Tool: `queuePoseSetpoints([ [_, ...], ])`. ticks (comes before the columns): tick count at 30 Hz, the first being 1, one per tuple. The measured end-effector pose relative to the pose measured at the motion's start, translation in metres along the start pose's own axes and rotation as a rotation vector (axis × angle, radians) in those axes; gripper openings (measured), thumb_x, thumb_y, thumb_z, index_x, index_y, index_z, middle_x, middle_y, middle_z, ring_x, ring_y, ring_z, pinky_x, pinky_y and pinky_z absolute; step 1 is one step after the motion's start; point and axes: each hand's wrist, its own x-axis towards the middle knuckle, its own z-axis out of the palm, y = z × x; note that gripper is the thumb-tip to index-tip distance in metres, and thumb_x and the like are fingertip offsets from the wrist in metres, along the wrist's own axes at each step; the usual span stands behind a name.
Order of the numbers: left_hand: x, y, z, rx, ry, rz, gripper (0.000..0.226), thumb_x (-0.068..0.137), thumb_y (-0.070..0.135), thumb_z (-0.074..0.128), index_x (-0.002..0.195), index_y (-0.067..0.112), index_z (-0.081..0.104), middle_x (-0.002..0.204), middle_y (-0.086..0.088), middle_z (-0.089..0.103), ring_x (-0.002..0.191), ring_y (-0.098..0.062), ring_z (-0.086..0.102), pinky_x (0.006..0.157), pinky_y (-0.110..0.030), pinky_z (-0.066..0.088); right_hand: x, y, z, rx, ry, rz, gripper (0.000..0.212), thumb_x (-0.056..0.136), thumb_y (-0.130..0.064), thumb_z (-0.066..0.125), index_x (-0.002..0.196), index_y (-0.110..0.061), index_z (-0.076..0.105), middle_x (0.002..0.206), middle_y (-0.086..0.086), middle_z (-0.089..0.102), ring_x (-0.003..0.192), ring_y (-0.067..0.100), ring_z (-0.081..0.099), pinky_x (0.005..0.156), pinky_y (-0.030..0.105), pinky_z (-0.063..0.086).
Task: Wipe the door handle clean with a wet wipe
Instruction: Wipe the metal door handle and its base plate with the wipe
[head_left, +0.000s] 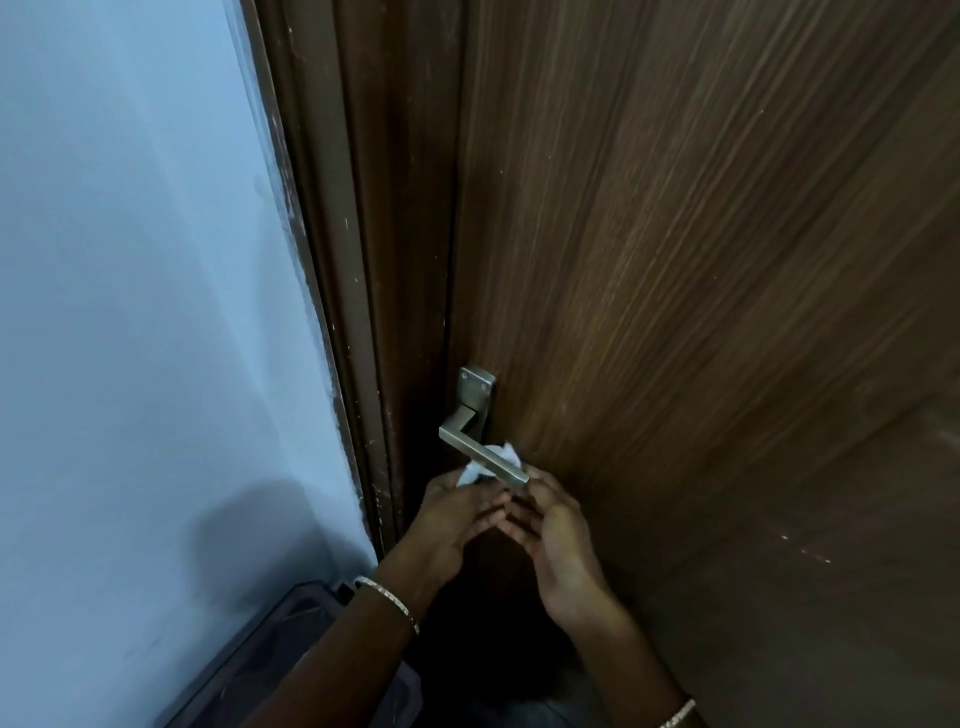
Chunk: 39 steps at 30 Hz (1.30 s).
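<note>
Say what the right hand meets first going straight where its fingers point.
Likely the free end of the door handle, just beyond the right hand; the wet wipe lies behind the lever. Depth is unclear.

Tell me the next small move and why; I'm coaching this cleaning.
Probably slide the wet wipe up the lever handle toward the backplate: the left hand holds it bunched near the lever's free end, leaving the inner stretch bare.

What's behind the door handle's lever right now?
The white wet wipe, bunched between lever and door, peeks out above and below it. The lever covers the wipe's middle; the left hand holds its lower end. What the right hand holds is unclear.
</note>
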Motion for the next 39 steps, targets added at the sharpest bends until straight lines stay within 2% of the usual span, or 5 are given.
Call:
queuePoseSetpoints([
  [6,-0.020,0.003,-0.001,0.206,-0.095,0.120,0.011,0.086,0.013,0.069,0.089,0.017,0.079,0.083,-0.006,0.077,0.073,-0.011,0.073,0.062,-0.019,0.054,-0.009,-0.004,-0.007,0.005,-0.090,-0.060,0.026,0.098,-0.005,0.056,0.100,-0.020,0.077,0.098,0.007,0.081,0.087,0.013,0.077,0.070,0.022,0.061],
  [14,-0.032,0.007,-0.017,0.270,-0.110,-0.125,0.032,0.075,0.016,0.080,0.106,0.015,0.073,0.091,-0.003,0.076,0.077,-0.010,0.066,0.062,-0.022,0.055,-0.015,0.002,-0.021,-0.113,0.147,-0.372,0.014,0.097,-0.011,0.062,0.095,-0.012,0.076,0.093,0.014,0.078,0.099,0.033,0.073,0.085,0.038,0.059],
  [20,-0.031,0.011,-0.040,0.146,0.125,-0.083,0.016,0.090,0.008,0.062,0.101,0.013,0.073,0.091,-0.005,0.075,0.073,-0.013,0.065,0.059,-0.023,0.055,-0.036,-0.012,-0.027,-0.533,0.215,-0.887,0.011,0.093,-0.022,0.069,0.102,-0.028,0.072,0.102,-0.016,0.077,0.097,-0.003,0.072,0.080,0.012,0.056],
  [32,-0.042,0.013,-0.045,0.096,0.132,-0.022,0.013,0.090,0.014,0.062,0.089,0.017,0.075,0.082,-0.003,0.077,0.072,-0.016,0.069,0.058,-0.025,0.055,-0.008,-0.014,0.074,-1.406,0.224,-1.049,0.030,0.091,-0.015,0.068,0.121,-0.018,0.071,0.115,0.001,0.076,0.104,0.018,0.070,0.093,0.031,0.051],
  [39,-0.051,0.021,-0.048,0.037,0.139,-0.031,0.014,0.091,0.018,0.064,0.093,0.017,0.077,0.084,-0.001,0.078,0.072,-0.013,0.069,0.058,-0.025,0.055,-0.032,-0.013,0.014,-1.333,0.232,-1.017,0.033,0.084,-0.009,0.075,0.115,-0.019,0.075,0.115,-0.002,0.076,0.105,0.015,0.069,0.093,0.028,0.049],
])
